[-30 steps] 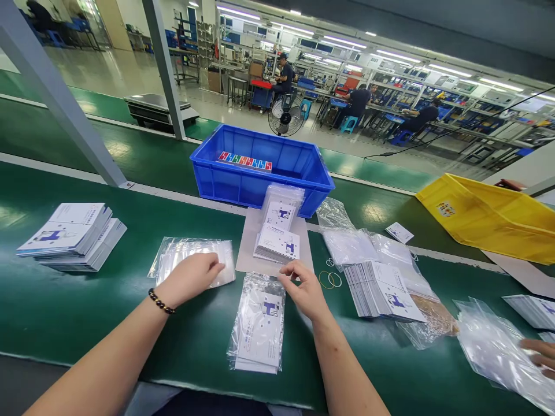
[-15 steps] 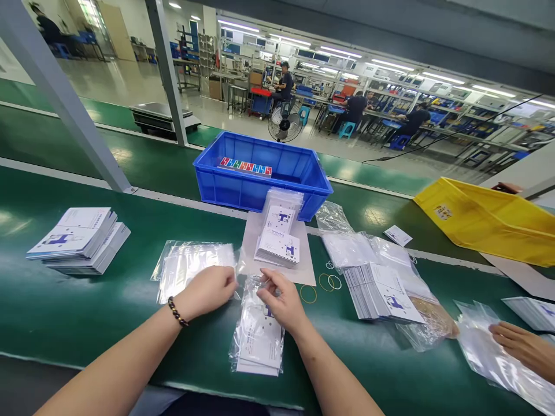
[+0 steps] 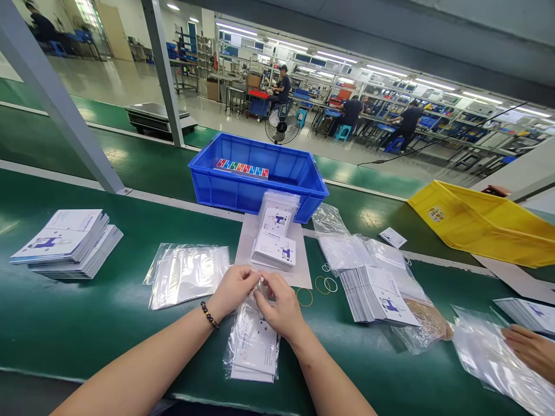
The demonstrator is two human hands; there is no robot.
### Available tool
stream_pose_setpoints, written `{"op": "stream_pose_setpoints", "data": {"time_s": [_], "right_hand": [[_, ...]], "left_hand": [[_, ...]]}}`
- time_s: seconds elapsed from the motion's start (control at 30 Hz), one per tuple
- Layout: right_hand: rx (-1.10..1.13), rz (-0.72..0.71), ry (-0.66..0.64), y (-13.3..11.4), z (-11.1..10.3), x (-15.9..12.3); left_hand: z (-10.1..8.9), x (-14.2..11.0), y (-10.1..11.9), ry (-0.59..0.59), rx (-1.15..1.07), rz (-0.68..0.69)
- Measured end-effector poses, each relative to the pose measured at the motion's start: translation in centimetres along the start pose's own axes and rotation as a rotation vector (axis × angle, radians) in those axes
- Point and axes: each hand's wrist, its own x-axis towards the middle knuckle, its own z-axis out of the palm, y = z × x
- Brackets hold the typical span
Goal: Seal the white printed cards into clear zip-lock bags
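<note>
A clear plastic bag [image 3: 229,349] with white printed booklets [image 3: 256,352] in it lies in front of me, on top of other white booklets or bags. My left hand [image 3: 234,290] pinches the bag's far end. My right hand [image 3: 281,305] grips the same end, its fingertips meeting those of the left. What lies right under the fingertips is partly hidden. Left of the hands is a pile of flat clear bags [image 3: 191,274]. Beyond them, a stack of bagged booklets [image 3: 275,249] rests on a pale sheet [image 3: 302,263].
A blue bin [image 3: 255,193] stands behind the stack. Booklet piles sit at left [image 3: 65,240] and right [image 3: 377,297], near rubber bands [image 3: 304,297] and loose plastic bags [image 3: 347,251]. At far right are a yellow bin [image 3: 477,225] and another person's hand [image 3: 531,346] touching bags.
My left hand has moved right, from beside the clear bag pile to the far end of the bag at my right hand. The whole view has shifted slightly.
</note>
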Motion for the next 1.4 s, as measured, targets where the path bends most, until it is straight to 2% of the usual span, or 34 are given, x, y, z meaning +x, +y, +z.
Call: {"op": "stream_pose_setpoints", "data": {"time_s": [0.1,0.2,0.3,0.43,0.5,0.57,0.63,0.7,0.77,0.83,0.9,0.93,1.0,1.07,1.17,1.27,1.4], "right_hand": [[0.101,0.093,0.034,-0.2,-0.2,0.1],[0.134,0.136,0.026,-0.2,-0.2,0.2],[0.085,0.152,0.019,0.1,0.1,0.3],[-0.051,0.203,0.129,0.7,0.2,0.5],[-0.078,0.168,0.18,0.9,0.1,0.5],[-0.084,0.055,0.174,0.8,0.0,0.4],[-0.107,-0.067,0.113,0.7,-0.2,0.3],[-0.136,-0.123,0.03,0.6,-0.4,0.3],[-0.109,-0.112,-0.024,0.6,-0.8,0.3],[-0.02,-0.067,-0.051,0.8,-1.3,0.5],[0.083,-0.018,-0.107,0.9,-2.1,0.6],[0.124,0.004,-0.153,1.0,-2.5,0.7],[0.182,0.032,-0.234,1.2,-3.2,0.8],[0.208,0.039,-0.24,1.6,-3.7,0.8],[0.144,0.061,-0.056,2.6,-3.6,0.8],[0.033,0.213,0.116,4.2,-2.7,1.0],[0.125,0.455,0.065,6.2,-1.5,1.2]], "left_hand": [[0.2,-0.1,-0.4,0.02,0.053,0.073],[0.2,-0.4,-0.4,-0.017,0.097,0.084],[0.3,-0.7,-0.1,-0.057,0.168,0.089],[0.4,-1.0,0.2,-0.122,0.249,0.098],[0.3,-0.8,0.1,-0.134,0.209,0.074],[0.1,-0.5,0.0,-0.099,0.128,0.033],[-0.4,-0.1,0.0,-0.064,0.044,-0.034],[-1.0,0.1,0.0,-0.052,0.007,-0.096],[-1.7,0.1,0.3,0.009,0.068,-0.008],[-2.3,-0.2,0.7,0.064,0.229,0.247],[-2.7,-0.4,1.2,-0.017,0.409,0.48],[-2.9,-0.5,1.4,-0.102,0.487,0.525],[-3.2,-0.7,1.7,-0.232,0.61,0.485],[-3.5,-0.7,2.0,-0.26,0.669,0.396],[-3.9,-0.6,2.0,-0.28,0.641,0.315],[-4.1,-0.6,1.8,-0.312,0.565,0.224],[-4.0,-0.4,1.5,-0.35,0.467,0.157]]}}
